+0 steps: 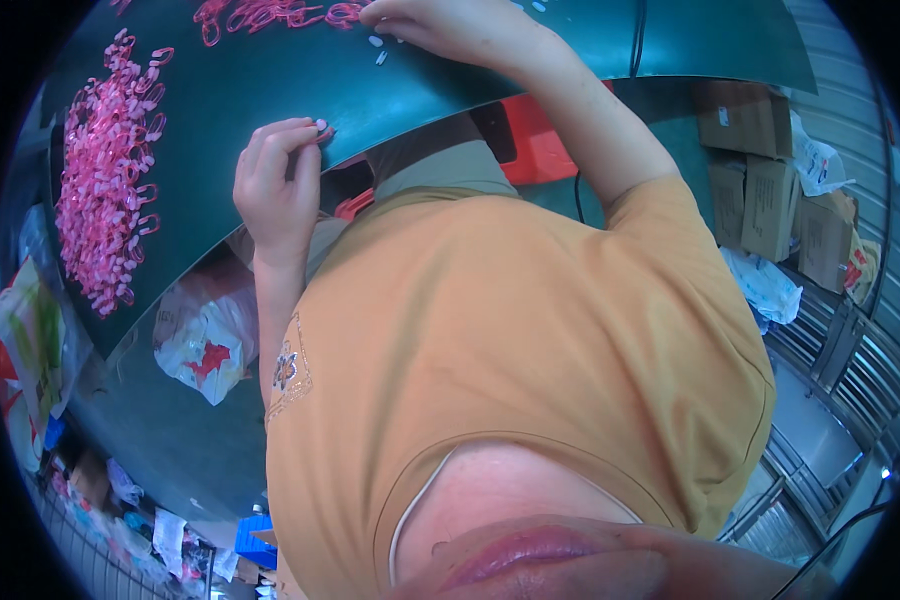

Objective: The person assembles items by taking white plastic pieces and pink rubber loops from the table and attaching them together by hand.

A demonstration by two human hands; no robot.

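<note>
Near the table's front edge, my left hand (282, 185) is closed, with thumb and fingertips pinching a small pale piece (322, 126) with a bit of pink beside it. My right hand (445, 30) reaches over the table at the top of the view. Its fingers are drawn together at the end of a row of thin pink plastic loops (270, 14), and what lies between the fingertips is hidden. Small white pieces (376, 42) lie just below those fingers. Far left spreads a big heap of pink loops with pale ends (105, 190).
The dark green tabletop (205, 110) curves around me. A black cable (638, 40) crosses it at right. Below the edge are a red plastic stool (540, 140) and a white plastic bag (210, 345). Cardboard boxes (745, 120) are stacked at right beside a metal rack (840, 350).
</note>
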